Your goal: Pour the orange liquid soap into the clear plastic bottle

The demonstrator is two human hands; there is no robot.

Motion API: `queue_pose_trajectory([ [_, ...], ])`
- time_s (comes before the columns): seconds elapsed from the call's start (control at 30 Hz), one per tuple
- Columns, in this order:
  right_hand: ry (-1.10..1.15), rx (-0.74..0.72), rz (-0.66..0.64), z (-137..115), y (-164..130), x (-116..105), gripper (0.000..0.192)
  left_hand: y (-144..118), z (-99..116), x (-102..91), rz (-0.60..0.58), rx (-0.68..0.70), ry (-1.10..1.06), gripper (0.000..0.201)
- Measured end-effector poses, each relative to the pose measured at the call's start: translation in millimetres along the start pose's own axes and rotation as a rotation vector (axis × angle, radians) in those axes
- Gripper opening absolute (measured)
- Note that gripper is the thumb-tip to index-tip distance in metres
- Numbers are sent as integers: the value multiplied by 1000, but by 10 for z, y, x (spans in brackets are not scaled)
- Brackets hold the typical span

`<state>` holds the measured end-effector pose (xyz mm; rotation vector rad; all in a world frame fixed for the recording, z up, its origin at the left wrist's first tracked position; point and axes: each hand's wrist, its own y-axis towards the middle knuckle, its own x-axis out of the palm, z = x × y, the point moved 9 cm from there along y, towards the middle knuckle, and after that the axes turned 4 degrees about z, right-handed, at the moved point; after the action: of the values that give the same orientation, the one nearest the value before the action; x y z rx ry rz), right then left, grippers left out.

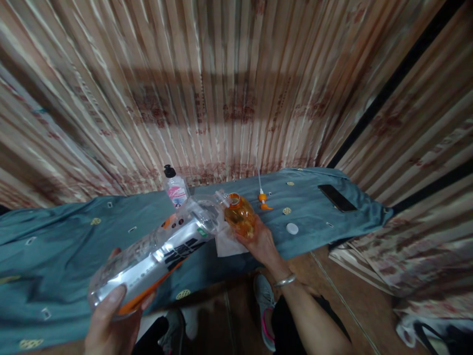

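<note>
OK, both hands are loaded. Left hand [111, 323] is wrapped around the lower end of a large silver-labelled bottle [158, 261], thumb on the near side. Bottle is tilted over, neck end pointing away from that hand and across to the right one. Label has big black lettering plus an orange band.

Right hand [258, 241] grips a small amber bottle [239, 217] around its side, between the two hands and close to the big bottle's neck. Its mouth is open, no pump fitted. Neck end of the big bottle sits right at that mouth; clear plastic plus blur there, so I can't say if they actually touch. A silver bracelet [285, 281] is on the right wrist.

On the teal cloth-covered surface [306, 190]: an orange pump [262, 198] lies just beyond the right hand, dip tube pointing away from it. A white round cap [291, 228] is just to the right of the same hand, and a dark phone [337, 197] is farther out on that side. White paper [232, 248] lies immediately left of the right hand. A pink-labelled bottle [176, 191] with a black top stands beyond the left hand, on the far side of the big bottle.

Pleated curtain [221, 74] hangs past both hands; a grey shoe [263, 296] shows below the right one.
</note>
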<state>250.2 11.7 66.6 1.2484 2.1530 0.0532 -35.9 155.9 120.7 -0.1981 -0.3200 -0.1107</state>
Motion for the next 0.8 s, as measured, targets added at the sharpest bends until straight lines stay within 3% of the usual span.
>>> queue_pose_trajectory([
  [0.17, -9, -8, -11, 29, 4, 32, 60, 24, 23, -17, 17, 31, -49, 43],
  [0.33, -37, 0, 10, 46, -8, 23, 62, -7, 47, -17, 28, 50, -28, 36],
  [0.8, -20, -10, 32, 24, -17, 17, 60, -41, 37, -105, 15, 73, -81, 51],
])
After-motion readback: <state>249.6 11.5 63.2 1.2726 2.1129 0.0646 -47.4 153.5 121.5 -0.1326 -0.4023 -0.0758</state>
